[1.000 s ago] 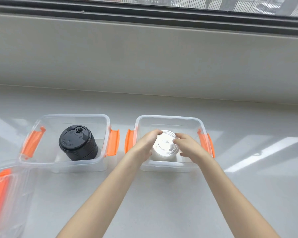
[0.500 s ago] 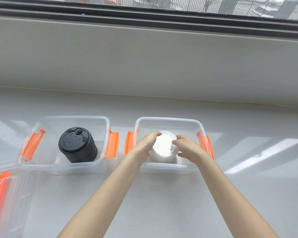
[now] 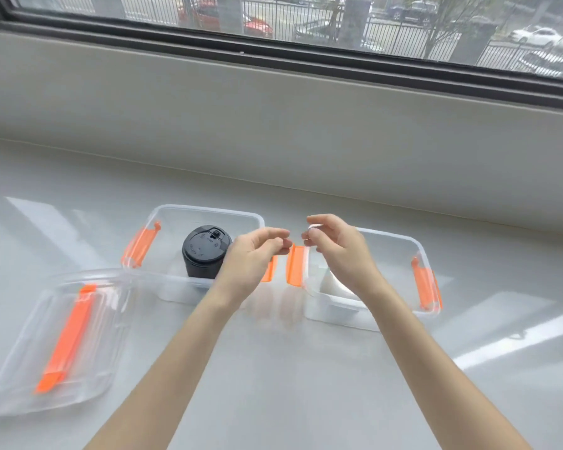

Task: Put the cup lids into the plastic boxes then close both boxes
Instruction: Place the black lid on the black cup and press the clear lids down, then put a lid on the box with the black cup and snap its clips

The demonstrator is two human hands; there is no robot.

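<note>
Two clear plastic boxes with orange clips stand side by side, both without covers. The left box holds a stack of black cup lids. In the right box stands a stack of white cup lids, mostly hidden behind my right wrist. My left hand and my right hand hover above the gap between the boxes, fingers loosely curled and apart, holding nothing.
A clear box cover with an orange clip lies on the grey counter at the lower left. A low wall and a window run along the back.
Both hands have let go of the white lids, lifted out of the right box and drifted left. The camera has tilted up and shifted, so the box cover shows more fully.
</note>
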